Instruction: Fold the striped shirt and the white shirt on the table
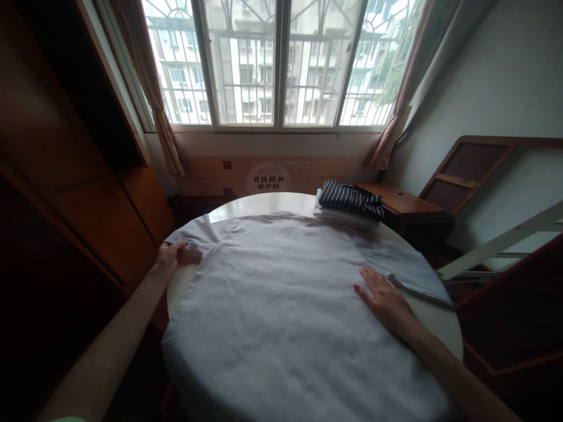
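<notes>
A light grey-white shirt (281, 281) lies spread over the round white table (237, 206), its lower part hanging over the near edge. The left sleeve reaches the table's left rim, where my left hand (169, 258) pinches its end between thumb and fingers. My right hand (387, 299) rests flat on the right side of the shirt, fingers stretched out. Beyond that hand the other sleeve extends to the table's right edge. A stack of folded clothes sits at the far right of the table, with a black-and-white striped garment (349, 198) on top and white cloth beneath.
A wooden cabinet (132, 205) stands to the left. At the right are a low wooden desk (404, 199), a wood-framed panel (466, 170) and a pale slanted frame (497, 243). Behind the table, a large flat box with printed characters (268, 179) lies below the barred window.
</notes>
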### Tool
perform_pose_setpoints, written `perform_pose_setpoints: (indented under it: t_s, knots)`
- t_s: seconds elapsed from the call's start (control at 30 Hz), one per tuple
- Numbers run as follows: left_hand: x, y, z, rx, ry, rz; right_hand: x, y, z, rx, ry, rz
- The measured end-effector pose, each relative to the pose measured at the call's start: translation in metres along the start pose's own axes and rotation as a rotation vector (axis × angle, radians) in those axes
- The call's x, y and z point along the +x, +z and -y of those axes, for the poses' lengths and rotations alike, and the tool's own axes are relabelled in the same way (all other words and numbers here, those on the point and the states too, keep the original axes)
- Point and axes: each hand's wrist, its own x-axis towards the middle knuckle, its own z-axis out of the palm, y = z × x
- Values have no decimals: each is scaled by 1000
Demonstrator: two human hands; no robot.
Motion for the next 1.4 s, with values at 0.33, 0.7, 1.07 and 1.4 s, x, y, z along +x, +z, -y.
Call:
perform_pose_setpoints:
  t_s: [0.33, 0.7, 1.07, 1.4]
  knots:
    - [-6, -7, -9, 82, -183, -83, 0, 1, 0, 0, 2, -10]
    - [-27, -21, 12, 1038, 534, -22, 0, 2, -2, -8, -24, -12]
    - [-7, -41, 28, 769, 493, 295, 0, 3, -4, -3, -20, 9]
    - [0, -37, 21, 731, 472, 166, 1, 1, -3, 15, -19, 13]
